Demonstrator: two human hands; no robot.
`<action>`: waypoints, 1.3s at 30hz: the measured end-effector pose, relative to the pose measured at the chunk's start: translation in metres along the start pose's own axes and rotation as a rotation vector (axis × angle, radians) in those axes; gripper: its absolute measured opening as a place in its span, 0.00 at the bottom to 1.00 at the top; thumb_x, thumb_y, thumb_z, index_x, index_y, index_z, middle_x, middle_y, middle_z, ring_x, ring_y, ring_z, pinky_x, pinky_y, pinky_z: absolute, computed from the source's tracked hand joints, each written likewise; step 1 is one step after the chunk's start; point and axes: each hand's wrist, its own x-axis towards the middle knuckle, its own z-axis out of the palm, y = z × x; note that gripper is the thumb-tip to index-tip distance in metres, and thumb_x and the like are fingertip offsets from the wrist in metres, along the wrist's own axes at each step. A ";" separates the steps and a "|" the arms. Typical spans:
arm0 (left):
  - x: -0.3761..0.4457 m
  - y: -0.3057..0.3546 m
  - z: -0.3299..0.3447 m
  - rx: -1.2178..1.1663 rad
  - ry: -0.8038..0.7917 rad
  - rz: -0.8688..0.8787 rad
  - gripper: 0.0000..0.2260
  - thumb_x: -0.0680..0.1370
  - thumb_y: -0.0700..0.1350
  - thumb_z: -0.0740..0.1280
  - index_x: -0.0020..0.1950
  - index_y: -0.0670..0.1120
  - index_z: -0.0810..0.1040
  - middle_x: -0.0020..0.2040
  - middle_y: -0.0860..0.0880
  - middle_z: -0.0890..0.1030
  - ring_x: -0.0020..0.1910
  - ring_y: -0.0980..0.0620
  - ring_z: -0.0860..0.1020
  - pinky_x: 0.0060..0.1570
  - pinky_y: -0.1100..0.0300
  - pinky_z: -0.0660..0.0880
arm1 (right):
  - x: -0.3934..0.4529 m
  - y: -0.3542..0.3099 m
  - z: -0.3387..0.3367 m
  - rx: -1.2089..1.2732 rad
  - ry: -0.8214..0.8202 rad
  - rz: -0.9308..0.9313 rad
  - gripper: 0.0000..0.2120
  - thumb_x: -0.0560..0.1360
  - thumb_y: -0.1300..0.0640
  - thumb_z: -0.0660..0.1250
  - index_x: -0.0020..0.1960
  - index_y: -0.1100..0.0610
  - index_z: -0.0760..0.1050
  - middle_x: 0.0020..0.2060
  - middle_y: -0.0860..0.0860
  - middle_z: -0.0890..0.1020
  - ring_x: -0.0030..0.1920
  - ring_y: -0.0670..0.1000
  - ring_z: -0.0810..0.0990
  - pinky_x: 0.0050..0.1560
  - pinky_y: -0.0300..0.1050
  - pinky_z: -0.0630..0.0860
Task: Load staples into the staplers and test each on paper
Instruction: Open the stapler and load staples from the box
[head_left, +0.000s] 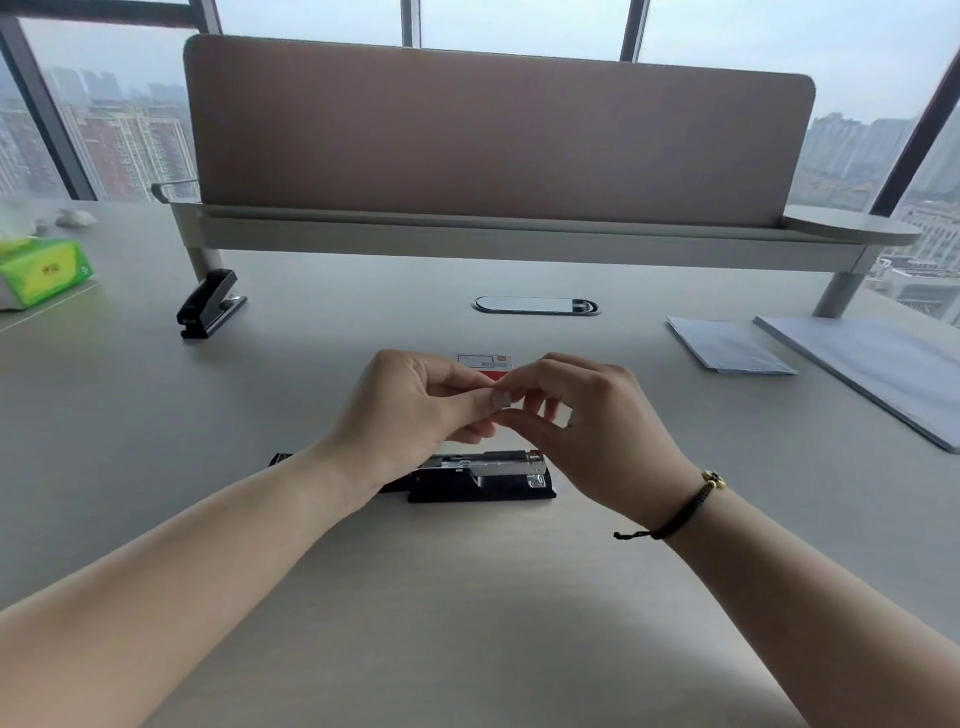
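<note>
Head view: left hand (410, 410) and right hand (587, 426) fingertips pinched together on small staple strip (502, 399), above opened stapler (483, 475) on desk (467, 597). Staple box (482, 362) just behind. Second stapler (210, 304) far left; paper (727, 345) right.

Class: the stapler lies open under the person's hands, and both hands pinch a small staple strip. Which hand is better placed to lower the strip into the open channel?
Probably the right hand. It hangs above the open stapler channel's exposed end, while the left hand and wrist cover the rear. Both pinch the staple strip.
</note>
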 end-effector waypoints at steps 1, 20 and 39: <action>0.000 0.000 0.000 0.026 0.001 0.004 0.06 0.71 0.41 0.76 0.46 0.41 0.87 0.39 0.40 0.87 0.36 0.47 0.85 0.41 0.56 0.82 | 0.000 0.000 0.000 0.009 0.000 0.002 0.06 0.70 0.58 0.76 0.46 0.55 0.82 0.36 0.48 0.82 0.33 0.45 0.79 0.38 0.42 0.77; -0.009 -0.008 -0.010 0.845 -0.204 0.153 0.13 0.68 0.59 0.75 0.50 0.57 0.84 0.41 0.64 0.81 0.42 0.67 0.77 0.38 0.73 0.68 | 0.000 0.023 -0.021 0.226 -0.440 0.380 0.04 0.67 0.56 0.77 0.41 0.50 0.84 0.38 0.46 0.81 0.30 0.41 0.73 0.33 0.34 0.70; -0.006 -0.016 -0.010 0.921 -0.227 0.156 0.13 0.67 0.62 0.69 0.47 0.60 0.83 0.39 0.61 0.83 0.41 0.60 0.80 0.46 0.55 0.78 | -0.001 0.027 -0.018 0.154 -0.537 0.446 0.06 0.65 0.51 0.78 0.41 0.47 0.84 0.37 0.44 0.82 0.33 0.44 0.78 0.35 0.44 0.75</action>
